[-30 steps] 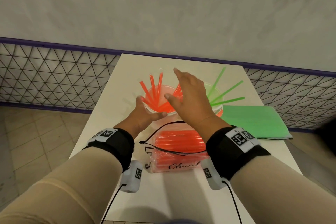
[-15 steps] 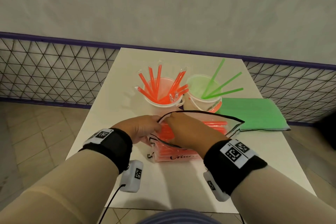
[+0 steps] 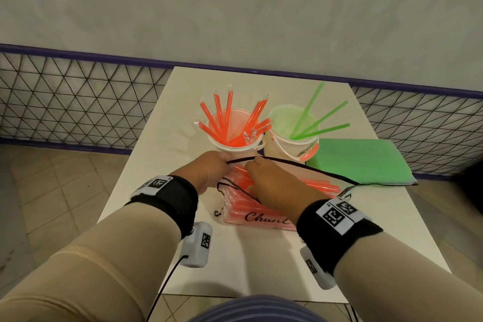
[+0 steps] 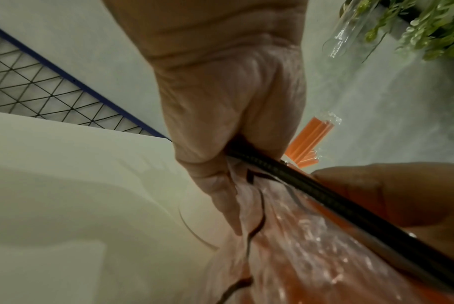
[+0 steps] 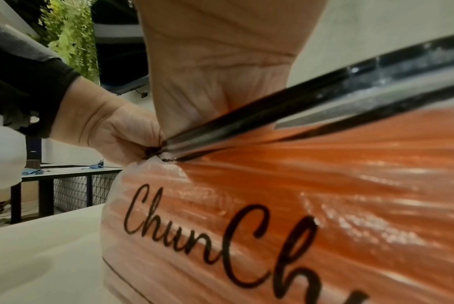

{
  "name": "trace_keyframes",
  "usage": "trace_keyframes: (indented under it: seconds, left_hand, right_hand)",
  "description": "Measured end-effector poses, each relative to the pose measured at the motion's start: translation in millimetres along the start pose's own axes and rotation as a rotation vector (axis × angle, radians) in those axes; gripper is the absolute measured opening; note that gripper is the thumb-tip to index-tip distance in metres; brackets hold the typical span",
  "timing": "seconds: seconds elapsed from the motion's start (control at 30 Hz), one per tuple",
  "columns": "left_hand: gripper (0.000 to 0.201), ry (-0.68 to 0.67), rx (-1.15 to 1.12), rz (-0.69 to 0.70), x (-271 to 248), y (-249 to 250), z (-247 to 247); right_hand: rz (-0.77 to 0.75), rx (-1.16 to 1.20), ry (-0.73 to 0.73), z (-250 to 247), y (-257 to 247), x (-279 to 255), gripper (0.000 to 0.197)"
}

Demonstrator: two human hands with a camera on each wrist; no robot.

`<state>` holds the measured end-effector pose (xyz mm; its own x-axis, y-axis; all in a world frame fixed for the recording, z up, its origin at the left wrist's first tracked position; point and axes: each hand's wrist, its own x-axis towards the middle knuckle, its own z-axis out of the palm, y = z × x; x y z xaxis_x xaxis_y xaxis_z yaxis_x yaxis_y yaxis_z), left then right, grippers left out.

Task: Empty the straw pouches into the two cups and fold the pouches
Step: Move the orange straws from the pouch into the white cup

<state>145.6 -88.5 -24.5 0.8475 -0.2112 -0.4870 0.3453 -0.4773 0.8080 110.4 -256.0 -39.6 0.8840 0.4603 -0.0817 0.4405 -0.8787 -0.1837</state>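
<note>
Between both hands (image 3: pixel 235 172), orange pouch (image 3: pixel 258 213).

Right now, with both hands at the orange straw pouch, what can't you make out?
- Right hand fingertips: head view, hidden inside the clear black-trimmed pouch of orange straws.
- Pouch lettering: cut off by the right wrist in head view and by the frame edge in right wrist view.
- Orange straw count: blurred.

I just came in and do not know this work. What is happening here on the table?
A person is opening a clear pouch full of orange straws. The left hand pinches the black rim at its left end, and the right hand reaches into the mouth. Behind it, one cup already holds orange straws and the other cup holds green straws. The green pouch lies flat to the right.
</note>
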Motion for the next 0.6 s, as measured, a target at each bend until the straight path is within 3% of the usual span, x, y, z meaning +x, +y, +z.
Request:
trace_keyframes:
  seconds: [0.13,0.3,0.43,0.47,0.53,0.6]
  left_hand:
    - [0.026,-0.010,-0.062,-0.015,0.1,-0.4,-0.3]
    - [0.034,-0.052,-0.165,-0.041,-1.4,-0.8,-3.9]
    - [0.024,-0.210,-0.214,-0.059,-5.9,-2.5,-17.0]
    - [0.026,-0.223,-0.212,-0.073,-6.1,-3.0,-20.8]
    - [0.043,-0.165,-0.187,-0.122,-3.5,-2.0,-27.2]
    - [0.057,0.006,-0.190,-0.151,1.4,0.1,-31.3]
  right_hand:
    - [0.063,0.006,0.038,-7.8,-1.5,0.7,0.011]
    - [0.064,0.076,0.041,-29.8,-7.4,-3.1,0.015]
    - [0.116,0.396,0.067,-69.8,-11.8,-2.3,0.015]
    - [0.141,0.521,0.111,-83.7,-13.5,-3.6,0.023]
    - [0.207,0.756,0.237,-114.1,-17.4,-9.2,0.046]
    - [0.262,0.909,0.408,-141.8,-18.3,-13.9,0.047]
